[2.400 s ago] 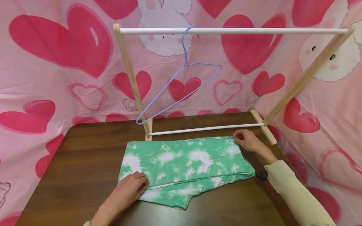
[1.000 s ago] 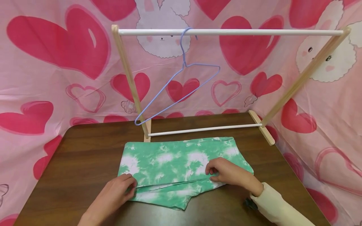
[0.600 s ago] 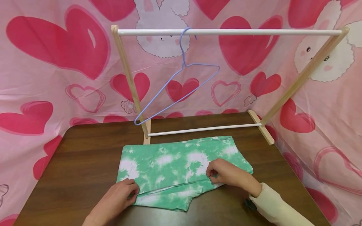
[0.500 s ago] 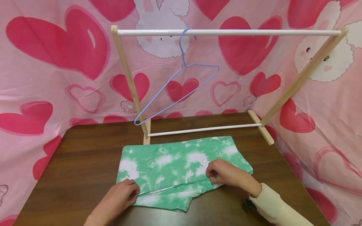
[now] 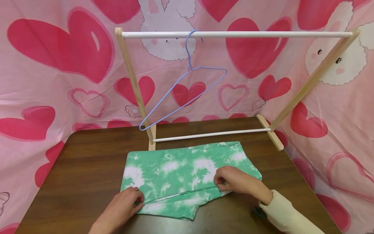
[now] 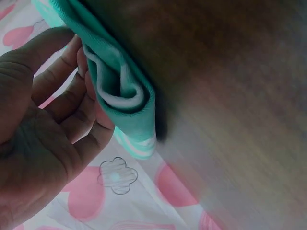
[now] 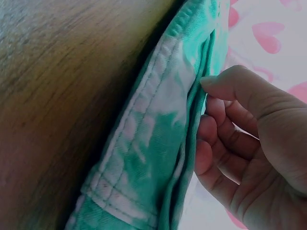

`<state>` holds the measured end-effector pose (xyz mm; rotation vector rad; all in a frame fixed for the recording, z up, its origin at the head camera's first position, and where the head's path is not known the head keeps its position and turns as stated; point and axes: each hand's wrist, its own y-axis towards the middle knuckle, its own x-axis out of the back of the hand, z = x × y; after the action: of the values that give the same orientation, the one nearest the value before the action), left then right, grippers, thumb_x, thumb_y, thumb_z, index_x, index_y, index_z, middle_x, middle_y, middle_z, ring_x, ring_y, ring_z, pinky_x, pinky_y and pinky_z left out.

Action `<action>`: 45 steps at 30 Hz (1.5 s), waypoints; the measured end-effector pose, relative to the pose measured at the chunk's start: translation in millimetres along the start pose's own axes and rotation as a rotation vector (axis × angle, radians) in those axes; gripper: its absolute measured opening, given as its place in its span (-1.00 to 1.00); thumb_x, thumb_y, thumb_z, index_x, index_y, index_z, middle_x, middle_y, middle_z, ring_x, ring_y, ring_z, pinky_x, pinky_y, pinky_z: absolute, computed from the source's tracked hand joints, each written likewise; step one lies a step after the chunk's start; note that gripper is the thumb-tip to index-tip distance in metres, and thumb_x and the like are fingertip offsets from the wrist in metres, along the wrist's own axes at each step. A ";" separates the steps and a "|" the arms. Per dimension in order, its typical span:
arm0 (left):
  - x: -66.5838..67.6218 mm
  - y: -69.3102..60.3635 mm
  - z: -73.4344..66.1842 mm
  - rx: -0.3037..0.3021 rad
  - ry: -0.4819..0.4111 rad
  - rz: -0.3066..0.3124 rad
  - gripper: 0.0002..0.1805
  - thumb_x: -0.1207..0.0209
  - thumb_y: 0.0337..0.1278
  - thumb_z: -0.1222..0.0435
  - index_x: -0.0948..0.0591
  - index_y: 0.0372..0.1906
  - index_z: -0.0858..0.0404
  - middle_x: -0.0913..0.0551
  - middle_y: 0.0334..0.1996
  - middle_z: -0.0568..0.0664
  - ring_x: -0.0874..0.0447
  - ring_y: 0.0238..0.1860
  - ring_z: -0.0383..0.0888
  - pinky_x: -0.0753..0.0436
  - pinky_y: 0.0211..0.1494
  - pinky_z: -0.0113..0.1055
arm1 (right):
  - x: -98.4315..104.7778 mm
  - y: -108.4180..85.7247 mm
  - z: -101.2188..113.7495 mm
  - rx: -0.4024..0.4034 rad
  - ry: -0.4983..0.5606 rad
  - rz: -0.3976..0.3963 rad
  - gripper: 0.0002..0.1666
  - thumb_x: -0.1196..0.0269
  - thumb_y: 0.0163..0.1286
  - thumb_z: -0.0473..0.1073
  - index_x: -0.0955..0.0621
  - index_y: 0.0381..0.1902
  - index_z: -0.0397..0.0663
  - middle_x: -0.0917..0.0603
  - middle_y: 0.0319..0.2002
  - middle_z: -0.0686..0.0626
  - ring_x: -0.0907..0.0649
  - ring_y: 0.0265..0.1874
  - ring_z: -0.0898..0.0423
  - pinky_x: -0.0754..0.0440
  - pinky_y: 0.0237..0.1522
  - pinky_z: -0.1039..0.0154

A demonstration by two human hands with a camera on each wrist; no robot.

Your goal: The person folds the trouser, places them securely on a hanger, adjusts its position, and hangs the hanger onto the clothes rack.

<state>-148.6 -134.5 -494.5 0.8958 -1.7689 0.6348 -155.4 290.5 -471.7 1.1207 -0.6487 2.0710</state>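
Note:
A green and white tie-dye garment lies folded flat on the table, its upper layer edge running slantwise above a lower strip. My left hand pinches that layer at the garment's left end; in the left wrist view the thumb and fingers of the hand meet at the rolled-looking cloth end. My right hand pinches the same edge right of the middle. In the right wrist view, thumb and curled fingers of the hand hold the fold beside a stitched hem.
Behind the garment stands a rack with wooden posts, a white top bar and a low white bar. A blue hanger hangs from the top bar. Heart-print cloth surrounds the brown table.
My right hand has moved from the garment's far right corner to its near layer edge. My left hand first moved left, then slightly nearer. The garment's left end has shifted slightly nearer.

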 end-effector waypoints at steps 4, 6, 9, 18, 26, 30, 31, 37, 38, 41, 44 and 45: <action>-0.3 -0.5 -2.1 0.041 0.001 0.019 -0.69 -0.40 0.05 0.35 -0.55 -0.59 -0.05 -0.39 -0.56 -0.35 -0.28 -0.45 -0.39 -0.37 -0.40 -0.42 | 0.3 0.2 1.8 -0.006 0.011 0.029 -0.74 -0.34 0.24 -0.36 -0.62 -0.50 0.14 -0.47 -0.53 0.27 -0.40 -0.50 0.38 -0.43 -0.38 0.43; -0.7 -1.0 -2.5 0.051 -0.001 0.020 -0.69 -0.40 0.06 0.36 -0.56 -0.59 -0.05 -0.39 -0.57 -0.35 -0.28 -0.45 -0.38 -0.37 -0.39 -0.42 | -0.1 0.4 3.1 -0.012 0.017 0.040 -0.77 -0.34 0.23 -0.36 -0.66 -0.48 0.12 -0.50 -0.52 0.30 -0.42 -0.50 0.38 -0.47 -0.37 0.43; -0.6 -2.2 -2.5 0.061 -0.001 0.027 -0.70 -0.41 0.07 0.34 -0.56 -0.58 -0.05 -0.39 -0.56 -0.34 -0.29 -0.45 -0.38 -0.38 -0.39 -0.41 | -1.1 1.7 5.0 -0.022 0.027 0.051 -0.78 -0.35 0.24 -0.37 -0.68 -0.46 0.09 -0.53 -0.51 0.31 -0.44 -0.49 0.39 -0.50 -0.37 0.43; 3.0 -5.3 2.2 -0.026 -0.025 0.023 -0.70 -0.40 0.11 0.35 -0.57 -0.55 -0.06 -0.38 -0.55 -0.38 -0.29 -0.44 -0.41 -0.39 -0.37 -0.42 | -8.3 30.6 34.0 0.043 -0.038 0.043 -0.93 -0.32 0.44 -0.19 -0.71 -0.25 0.13 -0.60 -0.33 0.26 -0.53 -0.33 0.36 -0.58 -0.19 0.38; 4.9 -11.5 8.3 -0.104 -0.034 -0.041 -0.78 -0.51 -0.05 0.36 -0.70 -0.39 0.01 -0.55 -0.41 -0.36 -0.49 -0.33 -0.38 -0.59 -0.30 -0.37 | -36.6 79.6 84.5 0.174 -0.231 0.088 -0.86 -0.32 0.45 -0.13 -0.71 -0.07 0.14 -0.63 -0.18 0.20 -0.61 -0.17 0.34 -0.57 -0.19 0.44; 3.5 -12.1 7.5 -0.084 -0.027 -0.063 -0.77 -0.53 -0.09 0.36 -0.70 -0.37 0.03 -0.58 -0.38 -0.33 -0.57 -0.28 -0.32 -0.63 -0.26 -0.34 | -52.4 92.4 95.3 0.172 -0.267 0.065 -0.86 -0.30 0.45 -0.22 -0.70 -0.11 0.14 -0.63 -0.22 0.21 -0.60 -0.20 0.33 -0.54 -0.23 0.49; 3.4 -12.0 7.2 -0.078 -0.025 -0.065 -0.77 -0.53 -0.09 0.36 -0.70 -0.37 0.02 -0.57 -0.38 -0.33 -0.57 -0.27 -0.32 -0.63 -0.26 -0.34 | -55.5 94.3 96.3 0.166 -0.269 0.056 -0.85 -0.29 0.45 -0.25 -0.70 -0.11 0.13 -0.63 -0.22 0.20 -0.61 -0.20 0.32 -0.54 -0.22 0.49; 4.3 -11.1 6.5 -0.063 -0.016 -0.050 -0.77 -0.53 -0.07 0.34 -0.70 -0.37 0.01 -0.57 -0.38 -0.32 -0.58 -0.29 -0.28 -0.63 -0.27 -0.31 | -63.5 99.4 98.5 0.131 -0.260 0.029 -0.81 -0.27 0.47 -0.26 -0.70 -0.03 0.09 -0.66 -0.16 0.13 -0.64 -0.14 0.28 -0.59 -0.13 0.47; 4.5 -11.0 6.7 -0.060 -0.013 -0.047 -0.77 -0.53 -0.07 0.34 -0.70 -0.37 0.01 -0.57 -0.38 -0.32 -0.58 -0.29 -0.28 -0.63 -0.28 -0.31 | -63.7 99.7 98.9 0.133 -0.264 0.026 -0.81 -0.27 0.47 -0.26 -0.71 -0.03 0.09 -0.66 -0.17 0.13 -0.65 -0.15 0.28 -0.59 -0.14 0.47; 4.3 -11.0 6.7 -0.048 -0.006 -0.052 -0.78 -0.53 -0.07 0.34 -0.70 -0.37 0.01 -0.57 -0.39 -0.32 -0.59 -0.29 -0.28 -0.63 -0.28 -0.32 | -63.5 101.1 100.0 0.138 -0.290 0.013 -0.81 -0.28 0.47 -0.26 -0.74 -0.07 0.09 -0.67 -0.21 0.13 -0.66 -0.21 0.28 -0.59 -0.17 0.47; 3.2 -12.0 6.0 -0.038 -0.003 -0.071 -0.77 -0.52 -0.07 0.36 -0.70 -0.38 0.02 -0.57 -0.40 -0.32 -0.59 -0.29 -0.28 -0.63 -0.28 -0.33 | -62.9 102.7 100.7 0.157 -0.314 0.008 -0.82 -0.28 0.45 -0.29 -0.75 -0.17 0.11 -0.64 -0.32 0.15 -0.63 -0.33 0.30 -0.55 -0.25 0.48; 2.7 -12.3 5.7 -0.035 -0.007 -0.076 -0.77 -0.52 -0.07 0.36 -0.70 -0.38 0.01 -0.57 -0.40 -0.32 -0.59 -0.28 -0.28 -0.63 -0.28 -0.34 | -62.7 103.2 100.7 0.164 -0.319 0.008 -0.82 -0.28 0.43 -0.29 -0.75 -0.21 0.12 -0.62 -0.36 0.17 -0.60 -0.37 0.31 -0.53 -0.28 0.48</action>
<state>-142.3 -146.8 -493.9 0.9378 -1.7382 0.5512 -157.2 133.9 -485.3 1.5651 -0.6415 1.9978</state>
